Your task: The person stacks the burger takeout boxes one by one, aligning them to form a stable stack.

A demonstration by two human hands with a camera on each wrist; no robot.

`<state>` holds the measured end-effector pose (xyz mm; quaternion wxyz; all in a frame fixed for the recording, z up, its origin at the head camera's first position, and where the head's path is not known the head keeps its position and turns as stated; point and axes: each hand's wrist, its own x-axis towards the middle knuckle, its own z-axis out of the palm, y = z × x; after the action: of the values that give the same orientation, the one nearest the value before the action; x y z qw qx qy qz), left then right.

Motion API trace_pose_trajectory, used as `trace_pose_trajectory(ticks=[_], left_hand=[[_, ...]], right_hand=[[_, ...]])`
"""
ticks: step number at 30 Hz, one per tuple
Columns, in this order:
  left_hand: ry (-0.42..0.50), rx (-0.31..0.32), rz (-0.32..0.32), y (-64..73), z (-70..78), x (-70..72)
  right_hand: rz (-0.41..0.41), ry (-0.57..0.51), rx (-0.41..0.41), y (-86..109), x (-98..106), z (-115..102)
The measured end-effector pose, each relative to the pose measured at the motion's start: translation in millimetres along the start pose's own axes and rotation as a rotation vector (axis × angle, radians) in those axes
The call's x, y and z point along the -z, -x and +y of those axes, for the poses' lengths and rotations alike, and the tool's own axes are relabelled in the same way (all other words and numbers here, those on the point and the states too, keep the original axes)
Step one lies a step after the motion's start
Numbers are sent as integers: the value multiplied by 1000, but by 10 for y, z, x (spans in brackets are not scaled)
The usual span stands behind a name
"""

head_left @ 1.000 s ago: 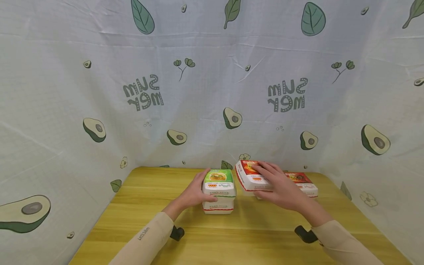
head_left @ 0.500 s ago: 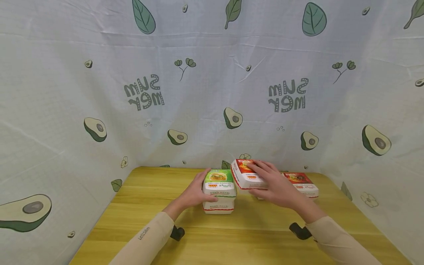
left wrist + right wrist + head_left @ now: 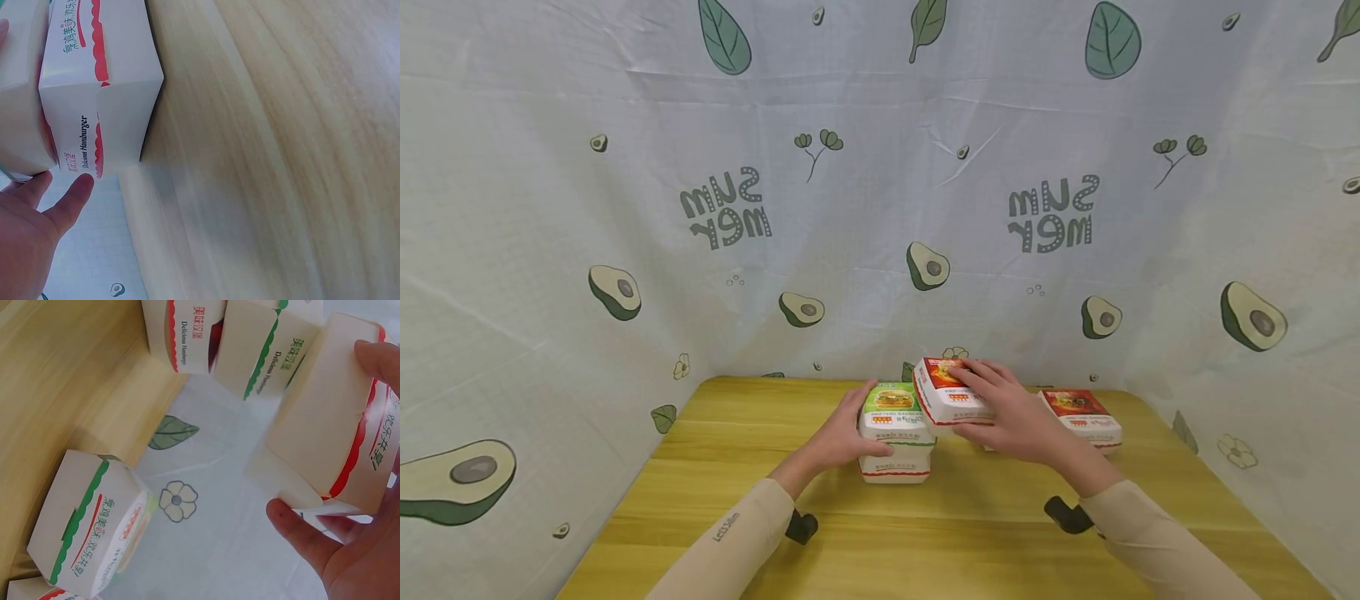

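Note:
My left hand [image 3: 837, 437] grips the side of a two-high stack, its thumb across the front. On top is a green-lidded burger box [image 3: 893, 410]; below it stands a white burger box with red scalloped trim [image 3: 895, 471]. In the left wrist view, fingertips touch that lower box [image 3: 125, 81]. My right hand [image 3: 1018, 421] grips a red-lidded burger box [image 3: 946, 398] from above, thumb at its near side. This box is raised and tilted, its lower left side overlapping the green-lidded box in the head view. In the right wrist view, its pale underside [image 3: 319, 406] shows.
Another red-lidded burger box [image 3: 1086, 425] stands on the wooden table [image 3: 865, 542] at the right. A green-trimmed box [image 3: 81, 525] shows lower left in the right wrist view, beside a partly cropped red-trimmed box [image 3: 31, 590]. A printed curtain [image 3: 850, 208] hangs behind the table.
My right hand has moved left with the red-lidded burger box, bringing it from beside the stack to the green-lidded box's right edge. The left hand and the stack stay in place.

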<state>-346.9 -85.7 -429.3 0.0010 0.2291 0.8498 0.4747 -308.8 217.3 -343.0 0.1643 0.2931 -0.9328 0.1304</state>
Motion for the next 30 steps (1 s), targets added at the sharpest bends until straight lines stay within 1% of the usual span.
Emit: trace_pose_trajectory(ticks=[19, 26, 30], left_hand=[[-9, 0, 4, -4, 6, -20], [0, 6, 9, -3, -3, -23], [-1, 3, 9, -8, -13, -29]], right_hand=[[-39, 22, -5, -114, 27, -76], [-29, 32, -1, -151, 19, -101], [-23, 17, -28, -174, 10, -126]])
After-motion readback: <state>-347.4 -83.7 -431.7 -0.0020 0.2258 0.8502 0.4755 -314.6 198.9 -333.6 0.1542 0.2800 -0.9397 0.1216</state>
